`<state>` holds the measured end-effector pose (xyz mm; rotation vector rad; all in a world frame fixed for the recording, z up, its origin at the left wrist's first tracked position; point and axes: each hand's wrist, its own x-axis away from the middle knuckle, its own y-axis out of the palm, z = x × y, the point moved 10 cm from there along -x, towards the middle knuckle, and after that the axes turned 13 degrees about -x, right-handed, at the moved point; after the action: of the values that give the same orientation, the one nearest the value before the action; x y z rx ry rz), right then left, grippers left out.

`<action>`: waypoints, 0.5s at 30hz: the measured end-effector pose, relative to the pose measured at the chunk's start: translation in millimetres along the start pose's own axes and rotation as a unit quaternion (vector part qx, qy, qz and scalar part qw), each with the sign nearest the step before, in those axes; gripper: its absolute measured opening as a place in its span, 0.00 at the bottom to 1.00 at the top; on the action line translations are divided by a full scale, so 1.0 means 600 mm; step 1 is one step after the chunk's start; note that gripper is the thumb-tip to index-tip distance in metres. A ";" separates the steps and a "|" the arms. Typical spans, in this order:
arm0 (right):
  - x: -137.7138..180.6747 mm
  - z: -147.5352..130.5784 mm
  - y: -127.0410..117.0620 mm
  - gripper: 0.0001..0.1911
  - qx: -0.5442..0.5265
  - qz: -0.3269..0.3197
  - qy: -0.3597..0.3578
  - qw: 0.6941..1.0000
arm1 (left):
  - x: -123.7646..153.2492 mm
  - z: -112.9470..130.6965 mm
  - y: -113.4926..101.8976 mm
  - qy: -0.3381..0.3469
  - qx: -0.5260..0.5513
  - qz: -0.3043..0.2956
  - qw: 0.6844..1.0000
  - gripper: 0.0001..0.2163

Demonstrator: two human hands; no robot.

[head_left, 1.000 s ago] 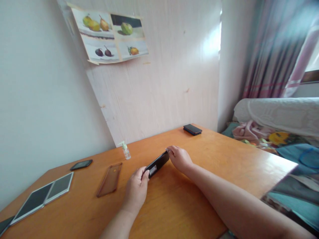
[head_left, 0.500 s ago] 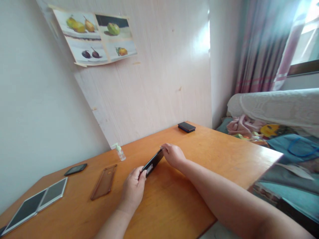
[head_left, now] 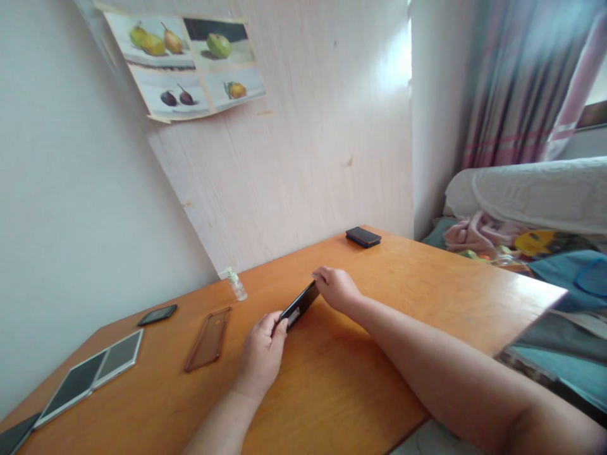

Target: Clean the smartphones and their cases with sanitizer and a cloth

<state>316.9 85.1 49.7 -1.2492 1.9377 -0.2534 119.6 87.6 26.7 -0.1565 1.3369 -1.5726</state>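
Note:
Tilted above the wooden table [head_left: 332, 373] is a black phone [head_left: 304, 306] with a pale label near its lower left end. My left hand [head_left: 264, 351] pinches that near end between thumb and fingers. At the far upper end, my right hand [head_left: 337, 289] is closed on the phone's edge, its fingertips partly hidden. Left of my hands lies a clear brownish phone case [head_left: 208, 339], apart from the phone. Behind the case stands a small clear pump bottle [head_left: 237, 285].
A dark phone [head_left: 157, 315] and white-framed devices [head_left: 90, 373] lie on the table's left, with a dark item [head_left: 18, 436] at the corner. Black stacked phones [head_left: 363, 237] sit near the wall. The table's right edge faces a sofa [head_left: 535, 196] piled with cloth.
The view has shifted slightly left, so everything sits a little further right. Both hands keep their hold on the phone, with its tilt almost the same.

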 end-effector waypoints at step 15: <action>0.007 -0.016 0.021 0.16 -0.019 -0.031 -0.008 0.999 | -0.003 -0.005 -0.003 -0.025 0.022 -0.005 0.999 0.12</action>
<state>300.4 85.7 47.2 -1.3347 1.8996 -0.2390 117.4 90.8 28.1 -0.1744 1.2634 -1.5965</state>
